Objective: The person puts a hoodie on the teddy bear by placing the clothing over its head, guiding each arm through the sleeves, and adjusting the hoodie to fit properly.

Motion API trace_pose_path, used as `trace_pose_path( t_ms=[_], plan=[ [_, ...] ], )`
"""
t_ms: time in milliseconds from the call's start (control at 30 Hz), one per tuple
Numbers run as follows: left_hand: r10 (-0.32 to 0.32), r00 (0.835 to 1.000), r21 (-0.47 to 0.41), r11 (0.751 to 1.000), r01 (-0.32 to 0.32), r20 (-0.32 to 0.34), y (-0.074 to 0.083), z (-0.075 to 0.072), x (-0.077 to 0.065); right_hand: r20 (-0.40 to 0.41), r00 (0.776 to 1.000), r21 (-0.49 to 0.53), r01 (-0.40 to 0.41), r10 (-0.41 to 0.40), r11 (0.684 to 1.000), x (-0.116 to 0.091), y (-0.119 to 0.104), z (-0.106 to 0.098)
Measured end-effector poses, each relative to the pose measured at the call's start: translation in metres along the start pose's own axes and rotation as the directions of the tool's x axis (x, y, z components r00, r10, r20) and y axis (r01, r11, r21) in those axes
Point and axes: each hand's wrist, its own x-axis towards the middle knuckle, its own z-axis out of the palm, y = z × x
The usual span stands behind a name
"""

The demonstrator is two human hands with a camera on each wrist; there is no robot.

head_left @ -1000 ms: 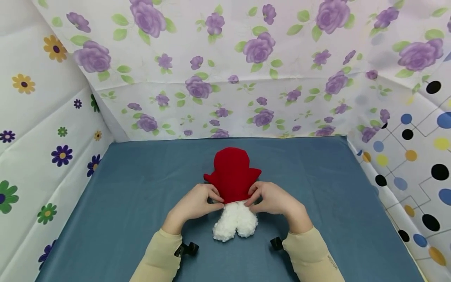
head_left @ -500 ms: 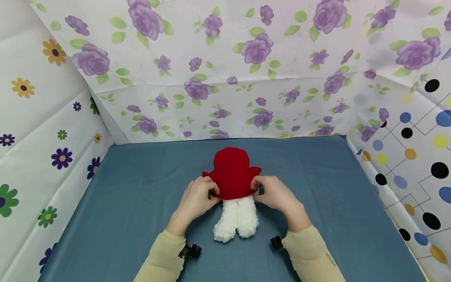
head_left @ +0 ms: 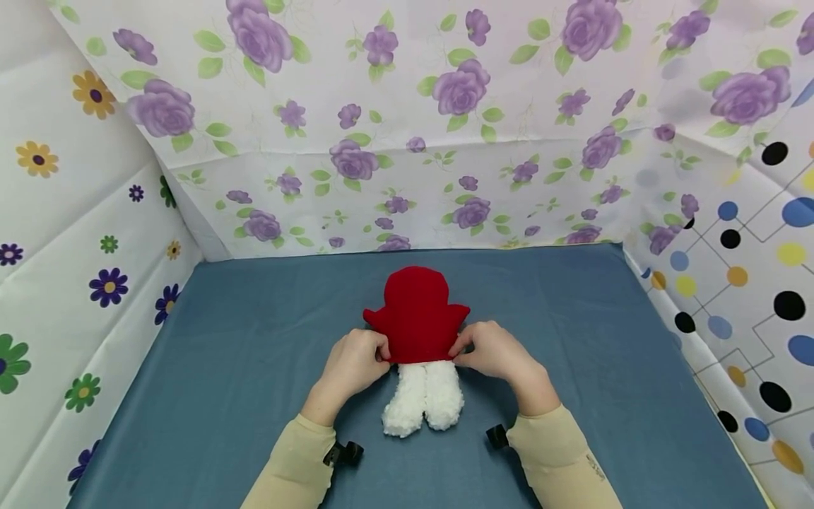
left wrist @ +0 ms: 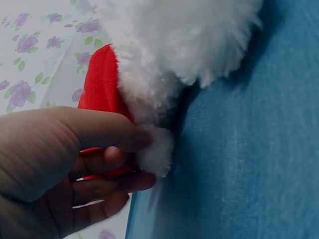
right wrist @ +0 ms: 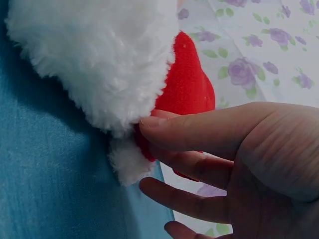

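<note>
A white plush toy [head_left: 422, 399] lies on the blue cloth, its two fluffy legs toward the person. A red toy garment [head_left: 416, 318], with a rounded hood-like top and pointed sides, covers the toy's upper part. At the garment's lower left corner, my left hand [head_left: 356, 359] pinches the hem; its thumb also touches a small white fluffy paw [left wrist: 157, 152] in the left wrist view. My right hand [head_left: 499, 351] pinches the lower right corner between thumb and index finger, the other fingers spread. Another white paw [right wrist: 129, 159] shows below that hem in the right wrist view.
A blue cloth [head_left: 267, 304] covers the table. Behind it hangs a rose-patterned sheet [head_left: 407, 141]. Patterned sheets also stand at the left, with daisies [head_left: 108, 288], and at the right, with coloured dots [head_left: 788, 305].
Half a second ago both hands held the hem raised and flared; now it lies lower and flatter over the tops of the legs. The head view has shifted slightly.
</note>
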Motion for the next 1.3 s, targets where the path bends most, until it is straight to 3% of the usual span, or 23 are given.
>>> trace_pose_path(
  t_ms=[133, 300, 433, 600, 667, 767, 900, 1000, 1100, 1167, 1300],
  plan=[
    [-0.014, 1.000, 0.004, 1.000, 0.014, 0.026, -0.002, 0.000, 0.000, 0.037, 0.999, 0.008, 0.012, -0.012, 1.000, -0.001, -0.002, 0.001],
    [-0.024, 0.998, -0.010, 1.000, 0.024, 0.053, -0.002, 0.001, 0.001, 0.077, 0.997, 0.043, -0.028, 0.025, 0.999, -0.001, -0.001, 0.003],
    [-0.006, 0.993, -0.040, 0.999, 0.011, 0.117, -0.003, -0.006, 0.000, 0.082, 0.997, 0.050, 0.000, -0.004, 0.999, -0.003, 0.001, -0.002],
    [0.066, 0.955, -0.068, 0.997, -0.048, 0.289, 0.001, -0.027, -0.007, 0.043, 0.999, 0.054, 0.027, -0.030, 0.998, -0.008, -0.001, -0.016],
    [0.102, 0.947, -0.079, 0.994, -0.081, 0.305, 0.004, -0.035, -0.009, 0.004, 1.000, 0.069, 0.023, -0.024, 0.997, -0.009, -0.004, -0.023],
    [0.122, 0.967, -0.104, 0.990, -0.100, 0.223, 0.010, -0.044, -0.010, -0.092, 0.995, 0.076, 0.044, -0.037, 0.996, -0.005, -0.011, -0.031],
    [0.100, 0.995, -0.131, 0.987, -0.097, 0.021, 0.017, -0.047, 0.001, -0.206, 0.975, 0.025, 0.087, -0.080, 0.996, 0.015, -0.024, -0.036],
    [0.065, 0.993, -0.142, 0.987, -0.078, -0.096, 0.021, -0.045, 0.017, -0.237, 0.963, -0.039, 0.119, -0.125, 0.992, 0.032, -0.033, -0.035],
    [0.010, 0.990, -0.213, 0.976, -0.040, -0.144, 0.024, -0.041, 0.034, -0.245, 0.955, -0.109, 0.141, -0.164, 0.984, 0.045, -0.041, -0.031],
    [-0.049, 0.989, -0.309, 0.951, 0.003, -0.138, 0.025, -0.037, 0.043, -0.239, 0.954, -0.160, 0.143, -0.179, 0.977, 0.051, -0.044, -0.028],
    [-0.202, 0.975, -0.524, 0.843, 0.125, -0.092, 0.026, -0.028, 0.054, -0.219, 0.959, -0.257, 0.119, -0.178, 0.959, 0.058, -0.046, -0.021]
  ],
)
